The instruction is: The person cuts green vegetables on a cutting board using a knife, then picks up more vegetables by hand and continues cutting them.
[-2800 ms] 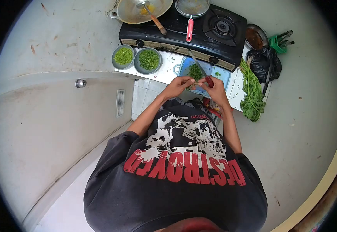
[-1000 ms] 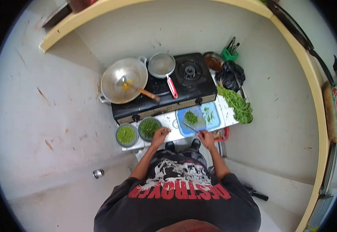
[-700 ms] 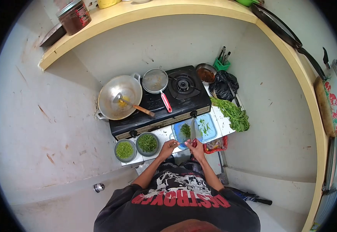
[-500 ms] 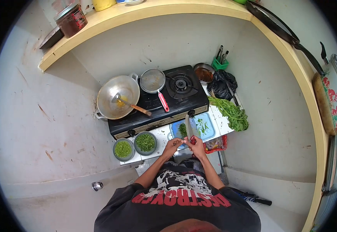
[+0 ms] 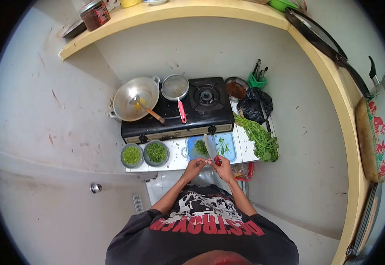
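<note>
At the worktop's front edge, my right hand grips the knife over the cutting board. My left hand meets it, but I can't tell its grip. Two bowls look filled, and a bunch of greens lies uncut.

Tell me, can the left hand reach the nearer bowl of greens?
Probably yes. The left hand is by the knife, and the bowl sits close beside it, with only bare counter between them.
</note>
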Demonstrator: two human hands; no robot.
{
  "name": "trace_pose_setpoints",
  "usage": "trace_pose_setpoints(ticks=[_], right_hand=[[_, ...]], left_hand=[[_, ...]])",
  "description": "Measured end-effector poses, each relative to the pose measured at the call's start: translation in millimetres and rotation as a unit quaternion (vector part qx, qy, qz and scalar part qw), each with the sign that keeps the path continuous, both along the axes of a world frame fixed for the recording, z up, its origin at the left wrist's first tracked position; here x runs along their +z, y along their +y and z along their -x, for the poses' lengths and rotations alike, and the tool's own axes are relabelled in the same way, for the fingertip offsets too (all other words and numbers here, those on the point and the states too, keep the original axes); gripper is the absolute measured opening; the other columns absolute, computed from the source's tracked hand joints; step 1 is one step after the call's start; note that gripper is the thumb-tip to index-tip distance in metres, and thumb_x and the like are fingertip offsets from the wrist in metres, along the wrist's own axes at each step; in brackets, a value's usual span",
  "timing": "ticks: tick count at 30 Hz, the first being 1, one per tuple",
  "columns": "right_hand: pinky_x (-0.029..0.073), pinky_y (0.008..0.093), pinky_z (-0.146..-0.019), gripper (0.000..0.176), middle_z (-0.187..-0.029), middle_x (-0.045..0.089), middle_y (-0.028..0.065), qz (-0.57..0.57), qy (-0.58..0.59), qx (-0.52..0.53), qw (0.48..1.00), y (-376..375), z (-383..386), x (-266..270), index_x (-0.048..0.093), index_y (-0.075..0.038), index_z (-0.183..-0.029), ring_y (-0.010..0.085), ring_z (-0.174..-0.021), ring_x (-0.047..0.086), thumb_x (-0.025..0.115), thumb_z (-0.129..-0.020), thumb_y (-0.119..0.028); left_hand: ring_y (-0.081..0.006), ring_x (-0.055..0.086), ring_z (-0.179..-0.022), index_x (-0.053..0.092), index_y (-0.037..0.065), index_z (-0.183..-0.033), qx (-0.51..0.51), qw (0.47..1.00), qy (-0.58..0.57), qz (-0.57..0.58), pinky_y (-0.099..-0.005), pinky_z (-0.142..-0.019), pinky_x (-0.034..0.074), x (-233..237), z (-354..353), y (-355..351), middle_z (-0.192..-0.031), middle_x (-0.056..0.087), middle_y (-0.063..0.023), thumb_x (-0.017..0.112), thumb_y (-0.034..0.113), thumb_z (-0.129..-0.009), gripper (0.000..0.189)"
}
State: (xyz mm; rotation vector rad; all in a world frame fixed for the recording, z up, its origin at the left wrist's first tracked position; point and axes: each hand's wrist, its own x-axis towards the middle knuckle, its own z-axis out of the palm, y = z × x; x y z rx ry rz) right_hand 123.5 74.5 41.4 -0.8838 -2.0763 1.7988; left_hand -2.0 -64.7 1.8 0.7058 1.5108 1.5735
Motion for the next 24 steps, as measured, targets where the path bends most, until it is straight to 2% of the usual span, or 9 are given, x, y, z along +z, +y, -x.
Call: trace_pose_setpoints(ticks=[3,4,7,9,14,15,16,24], right_hand=[[0.035,0.025,-0.049,0.03,-0.062,0.052,-0.0035,0.005,-0.008,0.017,1.0,7.6,-10.0,8.2,0.061,-0.003,-0.082,0.005,-0.053,0.046,0.078,-0.093,-0.026],[0.036,0.0249,-0.049,0.029,-0.063,0.053,-0.0037,0.011,-0.004,0.02,1.0,11.8,-10.4,11.4,0.063,-0.003,-0.083,0.005,-0.054,0.046,0.077,-0.093,-0.026],[0.038,0.0262,-0.051,0.026,-0.063,0.05,-0.0044,0.027,0.024,0.03,0.999,20.9,-9.5,31.1,0.063,-0.003,-0.084,0.006,-0.056,0.046,0.076,-0.094,-0.024],[0.037,0.0252,-0.051,0.02,-0.065,0.053,-0.0053,0.054,0.061,0.035,0.996,26.0,-5.9,42.3,0.071,-0.004,-0.103,0.0042,-0.056,0.047,0.074,-0.095,-0.022],[0.035,0.0224,-0.05,0.02,-0.067,0.056,-0.0058,0.113,0.102,0.089,0.984,30.4,-0.3,81.6,0.071,-0.004,-0.106,0.0017,-0.056,0.046,0.074,-0.095,-0.021],[0.035,0.0221,-0.05,0.02,-0.067,0.056,-0.0058,0.112,0.108,0.099,0.983,29.3,-0.9,86.4,0.071,-0.004,-0.106,0.0016,-0.056,0.046,0.074,-0.094,-0.02],[0.035,0.0218,-0.05,0.021,-0.067,0.056,-0.0059,0.111,0.115,0.108,0.981,27.1,-1.3,91.0,0.071,-0.003,-0.107,0.0015,-0.056,0.046,0.075,-0.094,-0.019],[0.037,0.0203,-0.051,0.022,-0.077,0.064,-0.0042,0.116,0.115,0.142,0.976,1.2,4.5,97.5,0.07,-0.003,-0.108,0.0015,-0.059,0.049,0.077,-0.092,-0.016]], left_hand=[[-0.0031,0.055,-0.081,0.069,0.003,-0.108,0.025,0.999,0.029,-0.014,-0.0211,-0.071,0.043,11.4,-14.5,3.1,-0.088,0.067,0.0054,0.062,0.018,-0.103,0.018],[-0.0021,0.051,-0.075,0.069,0.003,-0.107,0.031,0.998,0.048,-0.004,-0.021,-0.066,0.04,22.6,-17.9,3.9,-0.086,0.065,0.0063,0.062,0.02,-0.103,0.019],[-0.0027,0.054,-0.082,0.067,0.001,-0.105,0.089,0.994,-0.011,0.064,-0.0215,-0.075,0.043,63.7,-29.4,9.7,-0.089,0.067,0.0023,0.062,0.02,-0.104,0.02],[-0.0021,0.048,-0.076,0.067,0.001,-0.103,0.159,0.986,-0.029,0.038,-0.0208,-0.069,0.038,84.3,-38.8,13.9,-0.082,0.06,0.0052,0.062,0.02,-0.104,0.02],[-0.0025,0.045,-0.074,0.067,0.002,-0.102,0.228,0.973,-0.042,0.014,-0.0207,-0.066,0.035,127.4,-53.3,14.8,-0.079,0.056,0.0066,0.062,0.022,-0.104,0.02],[-0.0025,0.045,-0.074,0.067,0.003,-0.102,0.233,0.971,-0.044,0.02,-0.0208,-0.066,0.035,130.1,-57.5,11.9,-0.079,0.056,0.0066,0.062,0.022,-0.104,0.02],[-0.0011,0.036,-0.059,0.068,0.007,-0.1,0.266,0.964,-0.005,-0.022,-0.0212,-0.053,0.026,125.3,-62.1,15.5,-0.068,0.046,0.0101,0.063,0.027,-0.103,0.021],[-0.0007,0.035,-0.059,0.067,0.007,-0.101,0.276,0.961,-0.016,-0.028,-0.0211,-0.053,0.026,124.2,-67.4,-13.6,-0.068,0.046,0.0103,0.063,0.025,-0.103,0.019]])
